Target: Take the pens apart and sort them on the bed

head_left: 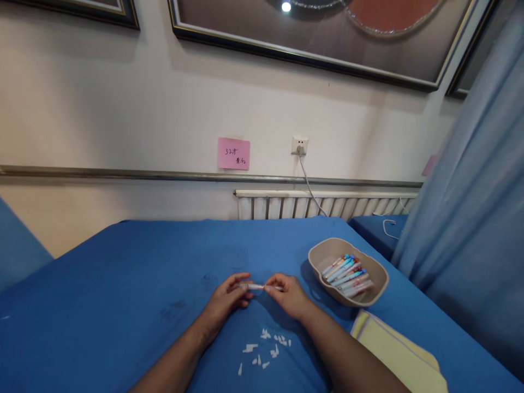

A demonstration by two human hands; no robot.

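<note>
A slim whitish pen (256,286) with a reddish part is held level between my two hands, just above the blue-covered table. My left hand (230,297) pinches one end of it, and the fingertips of my right hand (286,295) close on the other end. The fingers hide both ends in part. Below the hands lie several small white cone-shaped pieces (274,352), scattered over the blue cloth. To the right of my right hand stands a beige basin (379,295) with several pens (347,275) in it, some with blue and some with orange-brown ends.
A folded yellow cloth (397,349) with a purple edge lies right of my right forearm. The blue cloth (164,256) covers the table up to the wall and radiator (282,204). A pale blue curtain (470,207) hangs at the right. A plugged cord (311,188) runs down behind the table.
</note>
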